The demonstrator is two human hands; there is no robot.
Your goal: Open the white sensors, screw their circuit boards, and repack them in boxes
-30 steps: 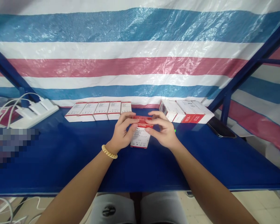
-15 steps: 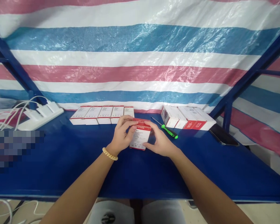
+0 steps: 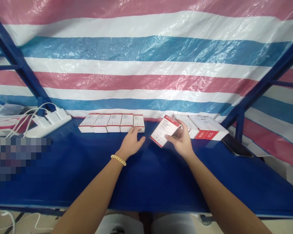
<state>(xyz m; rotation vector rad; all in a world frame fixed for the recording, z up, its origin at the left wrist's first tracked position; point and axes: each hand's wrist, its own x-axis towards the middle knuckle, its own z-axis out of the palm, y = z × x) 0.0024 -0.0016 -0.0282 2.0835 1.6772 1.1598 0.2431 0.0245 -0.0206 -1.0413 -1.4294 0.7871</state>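
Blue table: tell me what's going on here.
A person's right hand holds a red-and-white box, tilted, over the blue table. The left hand holds nothing, its fingers by the right end of a row of five similar boxes; whether they touch is unclear. More boxes stand behind the right hand, near a dark phone.

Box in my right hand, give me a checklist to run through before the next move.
1. Right hand grips the box: ok, thumb on its printed face.
2. Left hand free: ok, open, nothing seen in it.
3. Left hand clear of the row of five boxes: cannot tell, its fingertips overlap them in view.
4. Top flap closed: cannot tell, that end faces away.
5. Boxes at right fully visible: not ok, partly hidden.
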